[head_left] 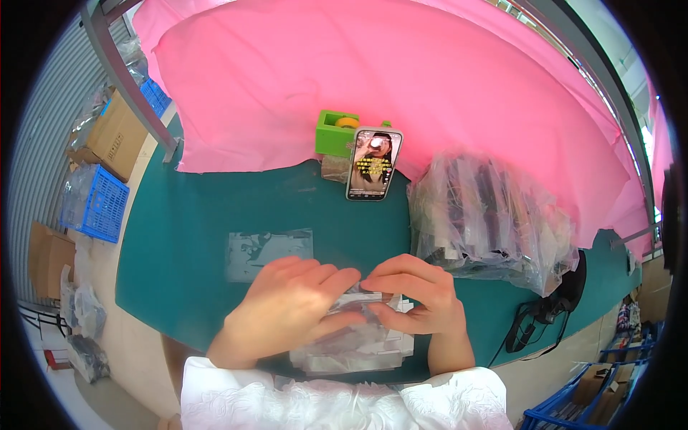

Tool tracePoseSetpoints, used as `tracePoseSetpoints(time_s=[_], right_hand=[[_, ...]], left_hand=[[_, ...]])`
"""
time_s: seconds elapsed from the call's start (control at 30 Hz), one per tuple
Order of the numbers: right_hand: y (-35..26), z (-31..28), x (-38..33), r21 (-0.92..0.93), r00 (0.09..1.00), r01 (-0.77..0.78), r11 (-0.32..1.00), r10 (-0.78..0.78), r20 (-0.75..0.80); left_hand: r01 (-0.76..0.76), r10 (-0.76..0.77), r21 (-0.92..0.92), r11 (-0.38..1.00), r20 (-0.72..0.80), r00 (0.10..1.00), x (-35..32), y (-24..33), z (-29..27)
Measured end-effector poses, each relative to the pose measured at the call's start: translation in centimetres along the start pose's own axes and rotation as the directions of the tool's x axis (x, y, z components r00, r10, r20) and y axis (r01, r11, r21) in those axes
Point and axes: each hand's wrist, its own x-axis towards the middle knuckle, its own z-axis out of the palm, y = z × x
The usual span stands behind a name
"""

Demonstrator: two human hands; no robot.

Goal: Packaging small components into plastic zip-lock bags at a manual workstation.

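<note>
White sleeves; 2 hands pinching clear packet.

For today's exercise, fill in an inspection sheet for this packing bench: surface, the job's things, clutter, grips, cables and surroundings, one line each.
Surface: green table, far part draped in pink cloth.
Job's things: small clear plastic bag held in both hands, above a stack of similar bags; one flat clear bag lies apart to the left.
Clutter: phone with lit screen, leaning by a green tape dispenser; large clear sack of packed items on the right.
Grips: left hand and right hand both pinch the bag.
Cables: black cable at the right edge.
Surroundings: cardboard boxes, blue crates on the floor.
</note>
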Motion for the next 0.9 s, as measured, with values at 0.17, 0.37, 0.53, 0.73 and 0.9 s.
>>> tracePoseSetpoints(time_s=[0.17,0.37,0.53,0.73,0.9], right_hand=[[0.3,-0.8,-0.4,-0.056,0.986,0.11,0.992,-0.116,-0.121],[-0.6,-1.0,0.4,-0.16,0.989,0.106,0.981,-0.121,-0.088],[-0.2,-0.6,0.1,-0.244,0.984,0.125,0.962,-0.151,-0.09],[0.0,-0.5,0.3,-0.307,0.972,0.167,0.937,-0.209,-0.11],[0.5,0.0,0.4,-0.273,0.966,0.2,0.941,-0.235,-0.104]], left_hand=[[0.005,-0.005,0.003,1.0,-0.086,0.996,0.0,0.4,-0.4],[-0.02,0.019,-0.004,1.0,-0.141,0.99,0.1,0.7,0.5],[-0.034,0.042,0.057,0.998,-0.146,0.988,0.1,0.6,0.8],[-0.055,0.064,0.087,0.995,-0.099,0.993,0.2,0.7,1.0],[-0.04,0.046,0.093,0.995,-0.053,0.998,0.0,0.6,0.7]])
